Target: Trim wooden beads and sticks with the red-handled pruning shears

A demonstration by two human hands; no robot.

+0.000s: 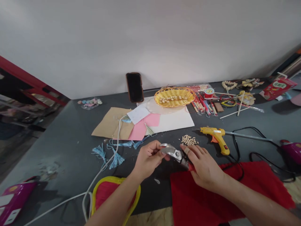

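Red-handled pruning shears [175, 153] are gripped in my right hand [204, 164], their metal blades pointing left. At the blade end, my left hand [149, 159] is closed in a pinch; whatever is between its fingers is too small to make out. Just behind my right hand lies a small pile of pale beads or cut pieces [188, 140]. A yellow glue gun [217, 137] rests to the right of the pile. Under my right forearm spreads a red cloth [202, 201].
A yellow woven basket [174, 98] with small pale pieces stands at the back, near a phone [134, 87] leaning on the wall. Brown paper [110, 124], pink sheets and blue tassels [117, 160] lie left. A white cable [103, 166] crosses the table; a juice carton [277, 88] is far right.
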